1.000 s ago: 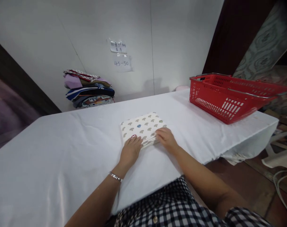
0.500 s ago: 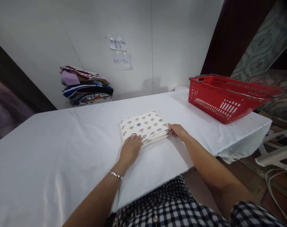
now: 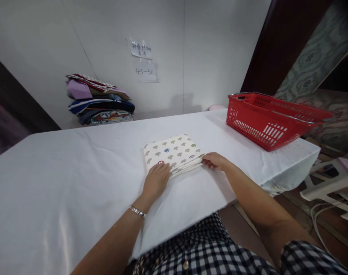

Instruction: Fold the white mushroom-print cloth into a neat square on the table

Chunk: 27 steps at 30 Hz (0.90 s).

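Note:
A folded cloth (image 3: 176, 151), cream-white with grey mushroom shapes and a few coloured ones, lies on the white-covered table in front of me. Its folded layers show along the near edge. My left hand (image 3: 156, 179) rests on the near left part, fingers stretched out flat over the top layer. At the near right corner, the fingers of my right hand (image 3: 215, 160) are curled about the edge of the layers and pinch it. The undersides of those fingers are partly hidden.
A red plastic basket (image 3: 265, 122) with metal handles stands at the table's right end. Against the back wall is a stack of folded fabrics (image 3: 101, 101). Paper signs (image 3: 145, 71) hang above. A white plastic stool (image 3: 329, 183) is on the floor at right.
My right hand's fingers have shifted slightly along the cloth's right corner, with more of them curled below the edge. The left hand stays on the cloth. The view has turned a little.

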### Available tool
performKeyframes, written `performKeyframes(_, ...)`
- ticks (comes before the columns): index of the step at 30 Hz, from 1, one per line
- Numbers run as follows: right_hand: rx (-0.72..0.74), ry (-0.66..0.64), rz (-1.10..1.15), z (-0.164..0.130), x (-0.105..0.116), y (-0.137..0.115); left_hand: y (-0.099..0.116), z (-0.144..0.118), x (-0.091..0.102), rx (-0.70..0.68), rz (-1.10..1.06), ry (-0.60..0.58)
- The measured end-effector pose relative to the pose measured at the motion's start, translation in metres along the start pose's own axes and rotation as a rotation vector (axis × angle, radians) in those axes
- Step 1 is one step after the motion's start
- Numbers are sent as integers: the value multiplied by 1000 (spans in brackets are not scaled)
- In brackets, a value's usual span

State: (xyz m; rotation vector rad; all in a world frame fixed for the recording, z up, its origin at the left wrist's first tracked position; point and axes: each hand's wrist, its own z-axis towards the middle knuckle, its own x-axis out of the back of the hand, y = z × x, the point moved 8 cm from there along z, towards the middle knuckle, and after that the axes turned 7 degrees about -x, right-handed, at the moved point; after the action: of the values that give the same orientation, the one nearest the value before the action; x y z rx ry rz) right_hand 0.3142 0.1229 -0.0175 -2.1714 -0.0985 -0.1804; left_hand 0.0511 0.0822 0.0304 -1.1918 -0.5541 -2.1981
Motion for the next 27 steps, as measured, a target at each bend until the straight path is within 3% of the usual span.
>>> performKeyframes(7, 16, 30, 16, 8, 1, -3, 0, -1, 0, -1, 8, 20)
performKeyframes(15, 69, 52, 12, 9, 5, -1, 3, 0, 1, 14, 80, -45)
performKeyframes(27, 55, -120, 191, 8, -8, -5, 2, 0, 1, 13, 81, -53)
